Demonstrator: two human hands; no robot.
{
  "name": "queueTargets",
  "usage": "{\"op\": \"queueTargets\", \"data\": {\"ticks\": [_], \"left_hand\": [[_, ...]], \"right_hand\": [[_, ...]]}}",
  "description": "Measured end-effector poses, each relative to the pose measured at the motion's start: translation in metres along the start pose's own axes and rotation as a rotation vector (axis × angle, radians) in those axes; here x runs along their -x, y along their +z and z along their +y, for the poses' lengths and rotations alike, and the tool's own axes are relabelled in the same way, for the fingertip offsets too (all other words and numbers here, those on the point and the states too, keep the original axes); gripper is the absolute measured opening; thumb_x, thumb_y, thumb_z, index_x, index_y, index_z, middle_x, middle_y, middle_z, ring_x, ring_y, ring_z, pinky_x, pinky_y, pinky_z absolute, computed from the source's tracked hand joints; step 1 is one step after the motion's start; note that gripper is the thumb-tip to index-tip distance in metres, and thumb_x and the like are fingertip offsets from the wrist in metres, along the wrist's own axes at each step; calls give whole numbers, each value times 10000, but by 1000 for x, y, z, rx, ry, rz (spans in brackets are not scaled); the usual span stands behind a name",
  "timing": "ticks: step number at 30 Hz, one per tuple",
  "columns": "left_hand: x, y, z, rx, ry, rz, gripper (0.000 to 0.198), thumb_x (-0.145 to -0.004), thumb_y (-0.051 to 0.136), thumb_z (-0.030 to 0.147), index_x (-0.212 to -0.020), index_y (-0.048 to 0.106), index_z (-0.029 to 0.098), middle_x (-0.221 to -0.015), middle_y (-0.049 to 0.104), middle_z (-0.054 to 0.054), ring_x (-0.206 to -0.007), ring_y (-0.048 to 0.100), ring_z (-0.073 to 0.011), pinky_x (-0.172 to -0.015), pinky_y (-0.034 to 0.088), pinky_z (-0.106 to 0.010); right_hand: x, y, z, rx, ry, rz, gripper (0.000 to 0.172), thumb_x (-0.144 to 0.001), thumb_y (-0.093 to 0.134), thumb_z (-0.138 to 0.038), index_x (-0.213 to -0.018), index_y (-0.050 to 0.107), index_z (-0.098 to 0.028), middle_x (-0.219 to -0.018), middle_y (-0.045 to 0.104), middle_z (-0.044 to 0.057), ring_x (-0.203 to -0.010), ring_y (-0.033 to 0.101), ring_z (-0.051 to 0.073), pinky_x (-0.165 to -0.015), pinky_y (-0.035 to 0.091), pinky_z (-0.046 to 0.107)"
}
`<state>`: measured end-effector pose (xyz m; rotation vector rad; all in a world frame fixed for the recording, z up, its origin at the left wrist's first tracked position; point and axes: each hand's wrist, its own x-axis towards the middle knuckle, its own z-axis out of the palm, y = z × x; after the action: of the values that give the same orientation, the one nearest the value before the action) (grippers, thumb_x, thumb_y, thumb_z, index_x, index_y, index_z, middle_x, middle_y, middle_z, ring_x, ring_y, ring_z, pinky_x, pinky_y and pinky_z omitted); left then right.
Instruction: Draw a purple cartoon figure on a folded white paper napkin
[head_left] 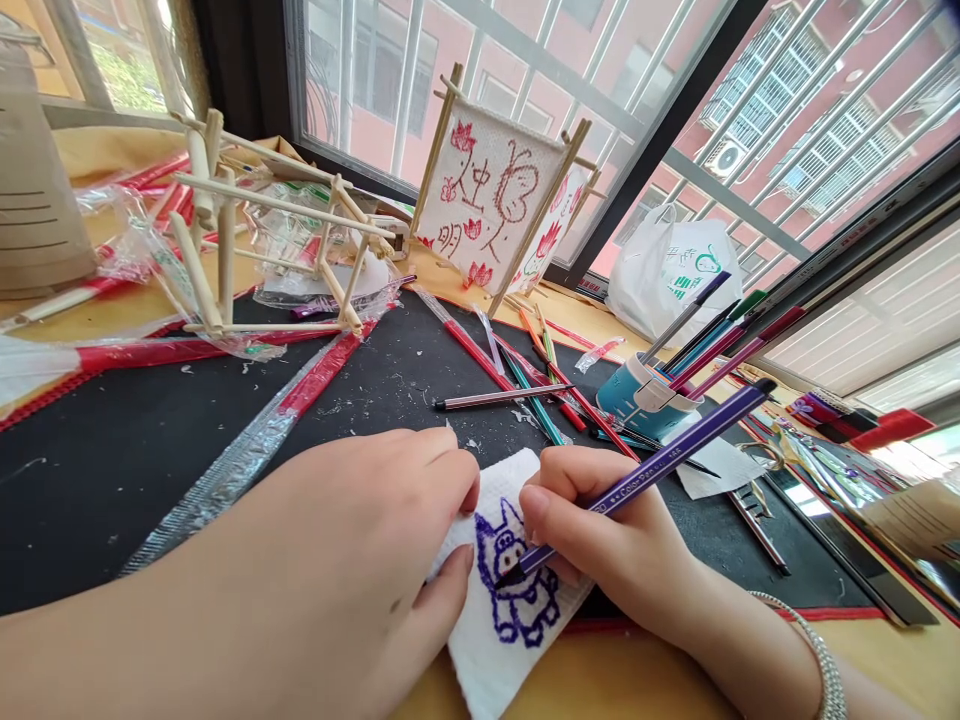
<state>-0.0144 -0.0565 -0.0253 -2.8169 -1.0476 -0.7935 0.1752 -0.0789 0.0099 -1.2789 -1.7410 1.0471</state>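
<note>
A black mat [67, 500] (edged in red) is covering much of the yellow bench [622, 685], and barred windows [720, 200] are filling the upper right. At bottom centre, the right hand [637, 550] is gripping a purple pen [671, 455] against a white sheet [487, 675], which the left hand [367, 550] is pinching.

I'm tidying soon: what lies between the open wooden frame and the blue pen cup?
In the head view, a red strip and several loose pens lie between them on the black mat.
</note>
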Motion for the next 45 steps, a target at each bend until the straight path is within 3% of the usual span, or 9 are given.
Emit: {"op": "queueTargets", "data": {"ticks": [13,20,30,45], "left_hand": [[-2,-3,1,-4,21,30,154,-859,400,281,-875,547,241,-896,669,-57,-723,651,-261,-512,487,-387],[-4,-6,5,-39,-36,-36,174,-881,364,271,-846,533,250,-866,663,-34,-763,658,-250,-585,522,-410],[1,3,-4,-61,57,49,108,-862,433,312,-885,524,260,-877,671,-35,-747,669,-251,-505,498,-363],[-3,1,-2,20,16,-2,63,-854,452,292,-865,510,274,-825,641,-3,-702,653,-247,-524,505,-394]], "right_hand": [[0,0,0,-34,13,5,362,-801,544,-244,-512,327,-219,-472,339,-73,-411,317,53,-376,226,202],[-1,2,1,-41,-7,31,362,-808,540,-233,-517,325,-221,-474,341,-74,-410,316,51,-373,223,199],[-3,1,0,-72,-15,38,352,-805,553,-248,-520,349,-223,-444,393,-70,-396,341,56,-370,245,192],[-3,1,0,-55,-21,32,341,-808,546,-258,-527,356,-228,-446,406,-65,-399,348,63,-383,265,197]]}}
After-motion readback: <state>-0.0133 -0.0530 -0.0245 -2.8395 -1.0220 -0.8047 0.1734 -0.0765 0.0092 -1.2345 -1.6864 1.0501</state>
